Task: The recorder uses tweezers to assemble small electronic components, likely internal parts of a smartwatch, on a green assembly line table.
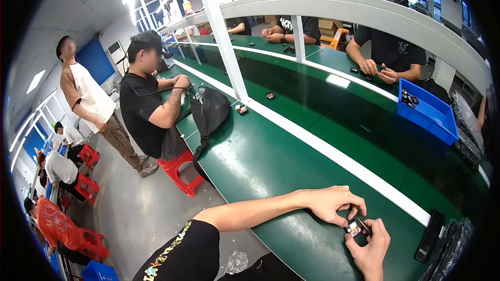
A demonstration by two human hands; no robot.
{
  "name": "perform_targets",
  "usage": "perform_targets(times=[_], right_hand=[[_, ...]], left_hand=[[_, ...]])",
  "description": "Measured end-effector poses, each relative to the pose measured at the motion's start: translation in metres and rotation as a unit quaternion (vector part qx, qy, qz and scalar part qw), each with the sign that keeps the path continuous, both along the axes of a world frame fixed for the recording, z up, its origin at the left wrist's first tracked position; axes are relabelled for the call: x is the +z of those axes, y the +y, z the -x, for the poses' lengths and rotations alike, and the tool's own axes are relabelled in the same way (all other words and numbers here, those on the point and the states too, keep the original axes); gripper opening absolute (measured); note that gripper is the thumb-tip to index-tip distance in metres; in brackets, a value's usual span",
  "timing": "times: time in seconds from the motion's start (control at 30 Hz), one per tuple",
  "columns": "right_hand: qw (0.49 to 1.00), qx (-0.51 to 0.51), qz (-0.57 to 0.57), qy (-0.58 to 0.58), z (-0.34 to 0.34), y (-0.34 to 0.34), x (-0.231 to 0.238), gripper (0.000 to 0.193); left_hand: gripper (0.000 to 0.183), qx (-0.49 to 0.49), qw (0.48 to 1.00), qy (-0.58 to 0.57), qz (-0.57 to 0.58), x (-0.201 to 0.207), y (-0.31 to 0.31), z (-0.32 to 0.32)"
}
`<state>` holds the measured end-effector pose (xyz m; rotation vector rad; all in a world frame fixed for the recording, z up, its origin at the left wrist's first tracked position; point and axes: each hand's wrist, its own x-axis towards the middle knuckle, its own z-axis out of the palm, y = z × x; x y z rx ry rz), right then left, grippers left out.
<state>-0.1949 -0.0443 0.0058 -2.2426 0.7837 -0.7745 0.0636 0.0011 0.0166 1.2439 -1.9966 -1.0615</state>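
Close over the green worktop (pixel 250 174), both hands meet around a small electronic device (pixel 354 228) with a dark casing and white and pinkish parts showing inside. My left hand (pixel 333 203) reaches in from the left, its thumb and fingers closed on the device's upper side. From below, my right hand (pixel 371 247) grips the opposite side between thumb and fingers. Some of the casing is hidden by the fingers, so its exact kind is unclear. A black oblong object (pixel 430 235) lies to the right of my right hand.
Clear plastic packaging (pixel 450 250) is stacked at the right edge. A blue bin (pixel 429 117) with several small black devices stands beyond the white rail (pixel 333 151). One small device (pixel 270 95) lies on the dark strip. A black backpack (pixel 211 109) rests near a seated co-worker (pixel 143 93).
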Motion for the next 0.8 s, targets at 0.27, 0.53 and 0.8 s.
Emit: perform_targets(times=[0.27, 0.53, 0.8], right_hand=[[1.000, 0.004, 0.022, -0.017, 0.004, -0.001, 0.000, 0.043], [0.999, 0.019, 0.016, 0.024, 0.006, -0.007, 0.001, 0.046], [0.999, 0.029, 0.001, 0.027, 0.013, -0.009, 0.002, 0.048]], left_hand=[[0.021, 0.151, 0.980, 0.106, 0.069, -0.010, -0.009, -0.014], [0.037, 0.447, 0.789, -0.335, 0.257, -0.021, -0.034, -0.195], [0.049, 0.670, 0.633, -0.344, 0.181, -0.061, -0.021, -0.330]])
